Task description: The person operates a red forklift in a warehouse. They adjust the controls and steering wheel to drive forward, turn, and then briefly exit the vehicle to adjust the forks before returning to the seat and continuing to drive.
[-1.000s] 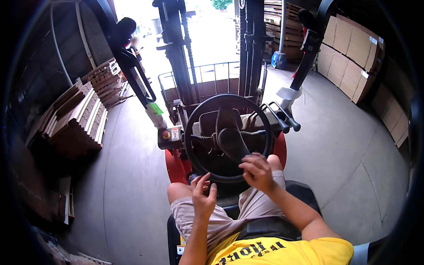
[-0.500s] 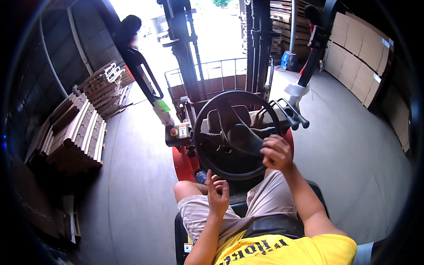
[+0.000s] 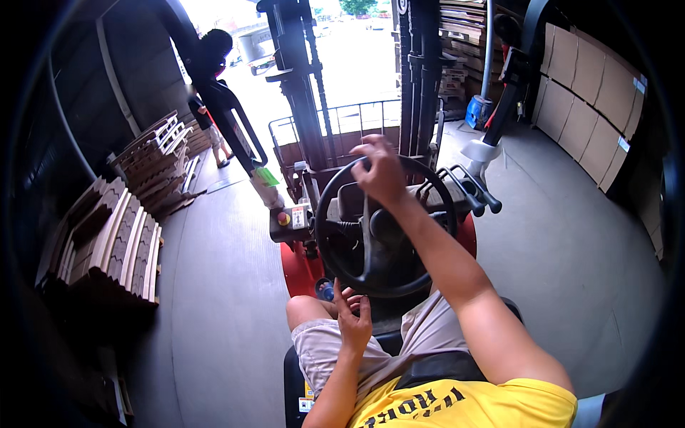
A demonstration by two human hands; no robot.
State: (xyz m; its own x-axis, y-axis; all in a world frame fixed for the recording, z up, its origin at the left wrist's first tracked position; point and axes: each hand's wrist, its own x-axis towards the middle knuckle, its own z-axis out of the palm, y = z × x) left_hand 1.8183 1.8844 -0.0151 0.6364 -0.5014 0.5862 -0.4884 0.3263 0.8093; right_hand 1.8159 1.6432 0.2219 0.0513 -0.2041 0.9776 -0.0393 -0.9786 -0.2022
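Observation:
A black steering wheel stands in front of me on a forklift. At its top, my right hand is on the rim, fingers bent round it and thumb apart; the palm side is hidden. My left hand is over my left thigh, just below the wheel's lower left rim. Its fingers and thumb are spread, and nothing shows in them. A blue-topped round thing lies low beside that hand; its kind is unclear. Two black control levers rise right of the wheel, and a red button sits left of it.
Ahead stand the mast and a load backrest. Stacked brown boards lie on the left, with a person beyond them. Large cardboard packs line the right side. A blue drum stands near a pole.
My right hand has moved from the wheel's right side up to its top, and the spokes have turned counterclockwise. A person has come into view at the left. My left hand has hardly moved.

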